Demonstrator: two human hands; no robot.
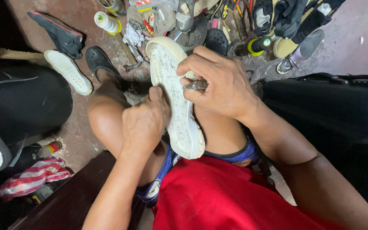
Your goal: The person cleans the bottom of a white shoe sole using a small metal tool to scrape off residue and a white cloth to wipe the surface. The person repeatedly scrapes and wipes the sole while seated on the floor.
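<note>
1. A white shoe (pixel 176 100) lies sole-up between the person's bare knees at the centre of the frame; its long axis runs from the toe at upper centre down to the heel just above the red shirt (pixel 218 196)
2. The left hand (pixel 143 123) sits at the shoe's left edge, fingers curled and thumb pressed against the rim of the sole, steadying it; it holds only the shoe
3. The right hand (pixel 218 83) comes in from the right and rests over the sole's upper half, closed tightly round a small metal tool (pixel 196 85) whose tip points left onto the sole surface
4. The tool tip meets the sole just above and to the right of the left thumb, so the two hands are close together across the shoe's width; the right hand is nearer the toe, the left nearer the middle
5. On the reddish floor at the top of the frame lie a glue bottle (pixel 107 22), a dark clog (pixel 101 61), a loose white sole (pixel 69 71) at upper left and a clutter of other shoes and tools
6. A striped cloth (pixel 33 176) lies at lower left
</note>
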